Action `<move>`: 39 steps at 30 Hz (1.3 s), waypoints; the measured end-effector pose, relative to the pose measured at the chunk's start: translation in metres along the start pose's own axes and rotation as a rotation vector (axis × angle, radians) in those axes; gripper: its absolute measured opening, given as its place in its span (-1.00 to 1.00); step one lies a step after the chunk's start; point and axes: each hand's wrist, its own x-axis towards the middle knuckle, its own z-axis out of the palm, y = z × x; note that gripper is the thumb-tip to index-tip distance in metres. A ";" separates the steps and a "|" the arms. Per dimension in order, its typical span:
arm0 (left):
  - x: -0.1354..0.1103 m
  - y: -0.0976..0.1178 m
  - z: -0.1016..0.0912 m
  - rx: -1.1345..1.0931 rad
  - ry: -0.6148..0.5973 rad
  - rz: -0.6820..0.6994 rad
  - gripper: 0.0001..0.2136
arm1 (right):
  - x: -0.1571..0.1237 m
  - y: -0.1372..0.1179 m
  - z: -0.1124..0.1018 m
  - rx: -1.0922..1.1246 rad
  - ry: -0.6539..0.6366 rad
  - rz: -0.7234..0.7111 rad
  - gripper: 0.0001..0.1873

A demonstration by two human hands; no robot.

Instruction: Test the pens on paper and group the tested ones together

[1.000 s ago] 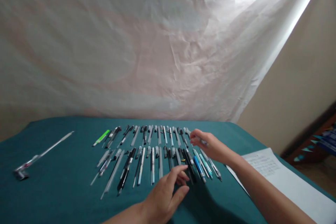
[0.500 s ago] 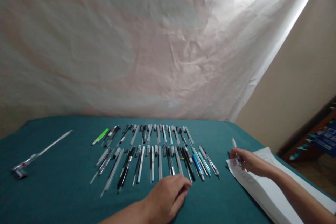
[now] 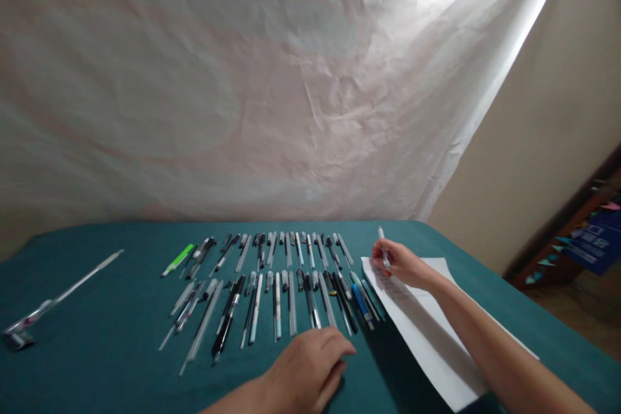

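My right hand (image 3: 400, 264) is closed around a slim clear-and-white pen (image 3: 383, 247), its upper end pointing away from me. The hand lies over the top left corner of a white sheet of paper (image 3: 412, 317), which has faint writing near its top. Whether the pen's tip touches the paper is hidden by the fingers. My left hand (image 3: 313, 362) rests on the green cloth just in front of the pens, fingers loosely bent, with a gap between thumb and forefinger and nothing seen in it. A blue pen (image 3: 362, 304) lies beside the paper's left edge.
Two rows of pens, caps and refills lie across the green tablecloth (image 3: 97, 349). A green highlighter (image 3: 178, 259) is at the left end of the back row. Far left lies a long thin clear item (image 3: 63, 297). A pale sheet (image 3: 291, 110) hangs behind the table.
The paper and my right hand with the pen have moved left, so the paper now reaches the right end of the front row. My left hand stays in nearly the same place.
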 end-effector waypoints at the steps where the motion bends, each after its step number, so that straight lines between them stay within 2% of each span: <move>1: 0.000 0.000 0.000 0.011 -0.012 0.016 -0.73 | 0.003 0.002 0.006 -0.007 -0.005 -0.010 -0.84; 3: 0.001 0.001 0.001 0.030 -0.037 0.040 -0.69 | 0.006 0.006 0.014 -0.018 -0.005 -0.019 -0.80; 6: 0.002 0.002 0.002 0.067 -0.078 0.058 -0.65 | 0.001 0.007 0.011 0.007 0.060 -0.012 -0.60; 12: 0.006 0.003 0.011 0.142 -0.120 0.133 -0.63 | -0.034 0.019 -0.026 0.212 0.278 0.110 -0.42; 17: 0.010 0.002 0.020 0.185 -0.122 0.189 -0.62 | -0.067 0.057 -0.050 0.243 0.476 0.215 -0.56; 20: 0.016 0.006 0.021 0.178 -0.120 0.195 -0.62 | -0.080 0.080 -0.053 0.208 0.585 0.223 -0.64; 23: 0.025 0.011 0.023 0.181 -0.168 0.190 -0.57 | -0.086 0.095 -0.052 0.259 0.677 0.252 -0.67; 26: 0.032 0.012 0.029 0.178 -0.176 0.200 -0.51 | -0.088 0.103 -0.051 0.308 0.680 0.299 -0.66; 29: 0.034 0.009 0.037 0.163 -0.151 0.221 -0.47 | -0.091 0.105 -0.051 0.341 0.601 0.307 -0.62; 34: 0.029 0.006 0.045 0.138 -0.170 0.268 -0.49 | -0.098 0.108 -0.053 0.228 0.525 0.295 -0.66; 39: 0.028 0.007 0.045 0.142 -0.192 0.259 -0.49 | -0.099 0.110 -0.052 0.132 0.559 0.239 -0.75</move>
